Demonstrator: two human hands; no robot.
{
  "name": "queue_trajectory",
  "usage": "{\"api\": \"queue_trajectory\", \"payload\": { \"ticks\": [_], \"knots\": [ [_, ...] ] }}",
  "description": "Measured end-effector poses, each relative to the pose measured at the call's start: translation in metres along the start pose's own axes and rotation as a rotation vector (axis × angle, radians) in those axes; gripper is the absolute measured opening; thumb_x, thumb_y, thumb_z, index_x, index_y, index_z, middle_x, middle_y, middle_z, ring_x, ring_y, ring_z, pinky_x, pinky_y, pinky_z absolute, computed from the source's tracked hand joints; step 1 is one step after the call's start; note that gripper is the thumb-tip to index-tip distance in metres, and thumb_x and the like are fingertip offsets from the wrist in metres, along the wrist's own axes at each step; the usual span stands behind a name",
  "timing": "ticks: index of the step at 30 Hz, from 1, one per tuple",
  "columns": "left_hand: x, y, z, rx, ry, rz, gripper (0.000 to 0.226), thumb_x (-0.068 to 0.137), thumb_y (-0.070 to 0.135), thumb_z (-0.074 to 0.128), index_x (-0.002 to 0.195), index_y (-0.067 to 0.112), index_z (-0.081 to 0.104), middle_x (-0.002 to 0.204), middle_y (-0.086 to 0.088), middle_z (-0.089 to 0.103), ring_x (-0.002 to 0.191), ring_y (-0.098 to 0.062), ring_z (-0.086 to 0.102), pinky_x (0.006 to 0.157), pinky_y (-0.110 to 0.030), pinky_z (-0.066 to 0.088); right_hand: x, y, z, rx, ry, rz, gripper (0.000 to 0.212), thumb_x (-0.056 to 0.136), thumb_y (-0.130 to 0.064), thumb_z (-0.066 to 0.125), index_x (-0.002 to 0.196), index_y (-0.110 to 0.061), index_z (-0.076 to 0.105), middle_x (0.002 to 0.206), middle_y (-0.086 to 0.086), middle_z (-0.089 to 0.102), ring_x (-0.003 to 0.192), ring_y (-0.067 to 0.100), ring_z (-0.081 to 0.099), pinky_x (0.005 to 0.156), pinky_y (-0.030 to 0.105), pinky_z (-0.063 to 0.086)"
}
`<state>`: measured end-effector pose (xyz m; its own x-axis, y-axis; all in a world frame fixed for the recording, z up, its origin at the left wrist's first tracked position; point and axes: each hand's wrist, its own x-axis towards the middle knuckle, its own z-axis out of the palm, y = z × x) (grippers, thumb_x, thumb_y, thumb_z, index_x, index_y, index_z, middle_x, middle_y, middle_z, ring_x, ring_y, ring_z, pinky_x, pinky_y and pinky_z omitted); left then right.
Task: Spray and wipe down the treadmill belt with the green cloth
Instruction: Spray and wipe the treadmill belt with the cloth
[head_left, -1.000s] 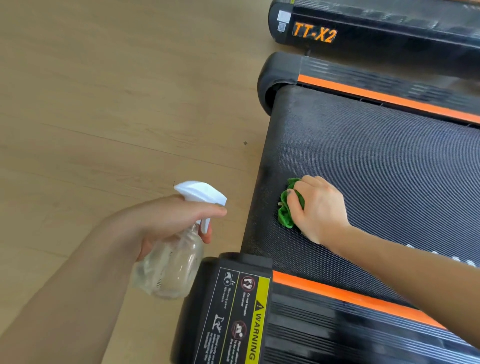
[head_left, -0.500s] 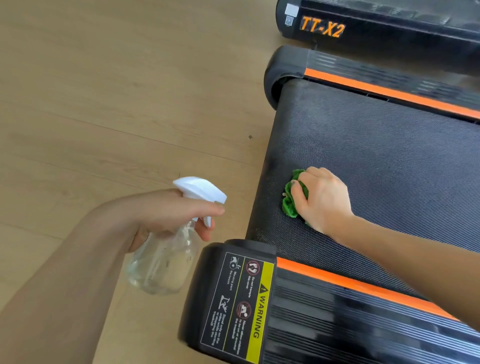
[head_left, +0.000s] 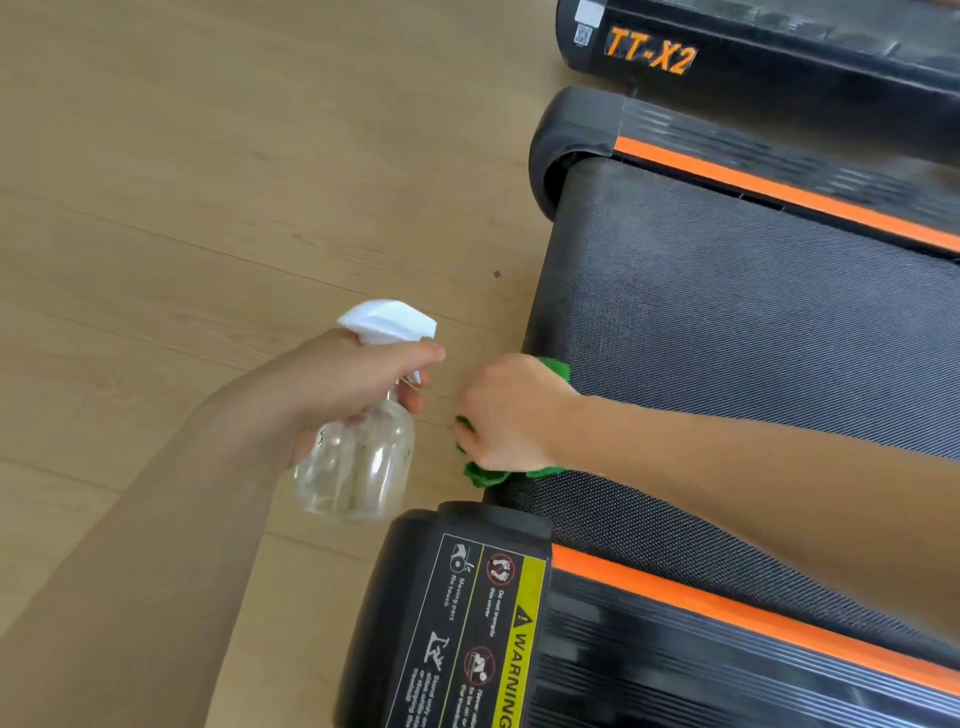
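— Wiping is being carried to the rear edge of the treadmill belt (head_left: 727, 322); how is it being done well?

— Overlapping passes are being advised, with pressure kept even.

— And the hands?

— The right hand (head_left: 511, 413) is being curled round the green cloth (head_left: 553, 370) at the belt's edge. The spray bottle (head_left: 358, 457) is being gripped by the left hand (head_left: 353, 382) above the floor (head_left: 208, 182), finger at the trigger.

A pale wood-plank floor (head_left: 208, 182) carries a black treadmill with orange side stripes (head_left: 753, 332) from two to five o'clock; a tiny dark speck (head_left: 497, 274) lies just beside it.
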<state>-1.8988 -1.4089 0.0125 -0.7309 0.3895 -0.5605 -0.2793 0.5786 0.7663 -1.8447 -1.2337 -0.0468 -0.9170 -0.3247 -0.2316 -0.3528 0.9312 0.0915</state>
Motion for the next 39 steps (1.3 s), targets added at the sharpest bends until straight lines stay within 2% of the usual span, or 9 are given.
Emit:
{"api": "queue_trajectory", "payload": {
  "ticks": [3,5,13,16,20,23,29,33,39],
  "knots": [
    [0.006,-0.002,-0.004,-0.073,0.058,0.013,0.034,0.096,0.047,0.067,0.099,0.013,0.074,0.079,0.004,0.076,0.080,-0.019,0.058,0.071,-0.032,0.044,0.036,-0.014,-0.001,-0.158,-0.470,-0.066,0.030,0.099,-0.031,0.038,0.077,-0.016,0.052,0.075,-0.003,0.047,0.084,0.028,0.056,0.074,0.036,0.048],
    [0.009,-0.005,-0.009,-0.117,0.105,0.000,0.032,0.095,0.047,0.068,0.093,0.016,0.074,0.082,0.002,0.078,0.083,-0.021,0.062,0.078,-0.035,0.047,0.039,-0.021,-0.001,-0.214,-0.542,-0.111,0.026,0.100,-0.031,0.039,0.082,-0.017,0.052,0.080,-0.002,0.050,0.091,0.028,0.057,0.077,0.037,0.048],
    [0.012,0.000,-0.010,-0.162,0.155,-0.004,0.027,0.093,0.046,0.069,0.091,0.019,0.071,0.080,0.002,0.073,0.080,-0.018,0.058,0.068,-0.031,0.044,0.003,-0.023,-0.012,0.005,-0.394,-0.189,0.038,0.103,-0.036,0.034,0.078,-0.015,0.054,0.082,0.002,0.055,0.081,0.029,0.053,0.084,0.037,0.053],
    [0.012,0.004,0.000,-0.163,0.144,-0.001,0.028,0.091,0.047,0.071,0.089,0.019,0.071,0.071,0.007,0.071,0.067,-0.017,0.056,0.065,-0.030,0.043,0.004,-0.017,-0.016,0.001,-0.323,-0.233,0.042,0.103,-0.039,0.033,0.082,-0.015,0.061,0.079,-0.001,0.055,0.077,0.028,0.050,0.074,0.034,0.048],
    [0.010,0.012,0.015,-0.132,0.107,0.008,0.026,0.094,0.046,0.069,0.084,0.021,0.067,0.067,0.009,0.066,0.036,-0.001,0.047,0.056,-0.027,0.038,0.031,0.064,-0.024,-0.155,-0.198,0.098,0.039,0.100,-0.040,0.035,0.081,-0.015,0.058,0.080,0.002,0.059,0.084,0.031,0.061,0.071,0.035,0.054],
    [0.010,0.018,0.020,-0.154,0.095,0.049,0.027,0.093,0.046,0.069,0.087,0.020,0.069,0.072,0.006,0.070,0.035,0.000,0.047,0.059,-0.028,0.039,0.033,0.089,-0.015,-0.092,-0.028,0.318,0.043,0.097,-0.041,0.034,0.082,-0.013,0.062,0.092,0.008,0.066,0.090,0.033,0.063,0.069,0.034,0.049],
    [0.011,0.024,0.024,-0.226,0.137,0.029,0.026,0.089,0.049,0.071,0.084,0.024,0.071,0.067,0.010,0.071,0.056,-0.013,0.058,0.062,-0.027,0.045,-0.044,0.004,0.005,0.234,0.177,0.036,0.037,0.092,-0.038,0.043,0.068,-0.016,0.061,0.071,0.000,0.058,0.070,0.025,0.053,0.068,0.033,0.044],
    [0.006,0.028,0.034,-0.190,0.121,0.047,0.026,0.092,0.048,0.069,0.086,0.022,0.070,0.075,0.007,0.071,0.040,-0.002,0.052,0.058,-0.026,0.041,-0.039,0.021,0.010,0.192,0.255,-0.146,0.033,0.094,-0.031,0.049,0.069,-0.015,0.061,0.069,0.001,0.055,0.065,0.025,0.050,0.065,0.034,0.040],
    [0.004,0.029,0.040,-0.166,0.126,0.058,0.028,0.092,0.051,0.069,0.084,0.024,0.069,0.075,0.008,0.071,0.057,-0.011,0.054,0.062,-0.028,0.042,0.013,0.096,0.009,0.174,0.426,0.473,0.032,0.095,-0.030,0.049,0.074,-0.009,0.061,0.073,0.001,0.048,0.073,0.030,0.050,0.066,0.036,0.043]
  ]
}}
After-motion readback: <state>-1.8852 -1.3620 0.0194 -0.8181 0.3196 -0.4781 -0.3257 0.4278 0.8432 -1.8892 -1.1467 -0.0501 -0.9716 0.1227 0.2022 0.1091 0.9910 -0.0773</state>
